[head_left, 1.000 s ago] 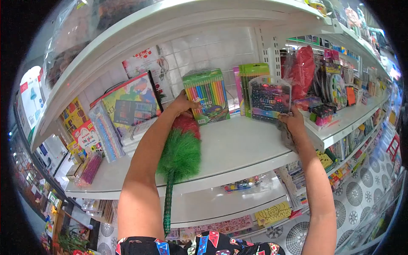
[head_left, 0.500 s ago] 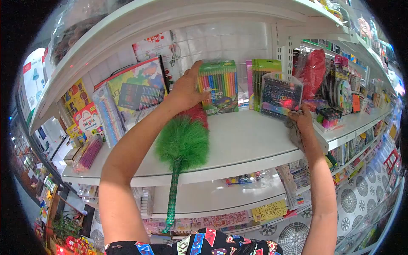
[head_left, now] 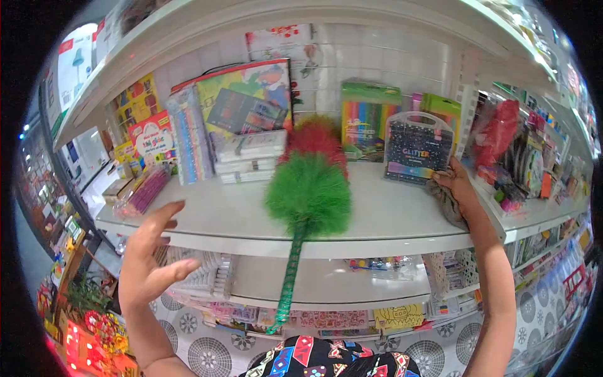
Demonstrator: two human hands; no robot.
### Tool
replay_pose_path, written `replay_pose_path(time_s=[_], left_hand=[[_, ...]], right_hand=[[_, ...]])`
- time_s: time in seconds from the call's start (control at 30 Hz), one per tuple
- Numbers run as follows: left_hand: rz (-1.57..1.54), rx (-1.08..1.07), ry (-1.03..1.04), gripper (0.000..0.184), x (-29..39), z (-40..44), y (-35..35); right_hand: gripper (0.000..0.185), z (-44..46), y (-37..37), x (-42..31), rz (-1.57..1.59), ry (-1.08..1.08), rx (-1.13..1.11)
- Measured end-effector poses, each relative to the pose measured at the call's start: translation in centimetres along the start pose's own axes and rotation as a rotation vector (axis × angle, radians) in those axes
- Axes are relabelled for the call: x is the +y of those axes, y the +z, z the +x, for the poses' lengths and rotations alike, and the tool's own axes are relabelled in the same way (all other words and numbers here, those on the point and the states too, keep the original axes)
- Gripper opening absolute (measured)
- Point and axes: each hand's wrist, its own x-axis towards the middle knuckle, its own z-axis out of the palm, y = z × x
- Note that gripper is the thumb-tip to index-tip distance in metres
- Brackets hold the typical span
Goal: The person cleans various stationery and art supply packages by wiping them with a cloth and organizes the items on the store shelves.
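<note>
My left hand (head_left: 154, 261) is in front of the shelf's front edge at the left, fingers spread and holding nothing. My right hand (head_left: 460, 187) is closed on a crumpled grey cloth (head_left: 447, 204) at the right of the shelf. Its fingertips are at the lower right corner of a clear-handled glitter set case (head_left: 418, 151), which stands upright. Behind that case is a green box of colored pencils (head_left: 370, 122). A feather duster (head_left: 308, 195), green with red and yellow behind, lies on the shelf, its handle sticking out over the front edge.
White boxes (head_left: 251, 157), a large colourful art set (head_left: 245, 94) and a purple packet (head_left: 143, 191) occupy the shelf's left side. A red wrapped item (head_left: 499, 132) stands at the right. Another shelf (head_left: 326, 279) lies below, and an upper shelf (head_left: 377, 16) overhangs.
My left hand has left the colored pencil box and drawn back to the lower left, opening. The right hand stays by the glitter case with the cloth. The view has shifted left.
</note>
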Motion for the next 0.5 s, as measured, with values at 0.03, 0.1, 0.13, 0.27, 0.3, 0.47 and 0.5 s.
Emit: replay_pose_path(time_s=[0.03, 0.1, 0.13, 0.27, 0.3, 0.47, 0.5], left_hand=[[-0.012, -0.049, -0.018, 0.084, -1.0, -1.3, -0.6], [-0.026, -0.129, -0.070, 0.081, -2.5, -4.0, -2.2], [-0.065, -0.194, -0.029, 0.080, -3.1, -5.0, -2.6], [-0.171, -0.396, 0.039, 0.076, -4.9, -7.8, -1.9], [-0.176, -0.417, 0.014, 0.076, -5.1, -8.1, -1.7], [-0.161, -0.368, -0.134, 0.077, -6.5, -8.3, -2.3], [-0.118, -0.338, -0.129, 0.073, -6.3, -8.2, -2.3]], right_hand=[[0.046, 0.6, 1.3, -0.1, -0.007, 0.030, -0.009], [0.051, 2.1, 4.2, -0.2, -0.005, 0.079, -0.036], [0.053, 2.8, 5.0, 0.2, 0.003, 0.097, -0.053], [0.065, 5.5, 7.7, 1.8, -0.068, 0.132, -0.098], [0.067, 6.7, 7.8, 2.9, -0.118, 0.080, -0.105], [0.065, 9.9, 8.7, 4.7, -0.342, 0.012, -0.038], [0.055, 9.9, 9.1, 4.6, -0.350, -0.066, -0.037]])
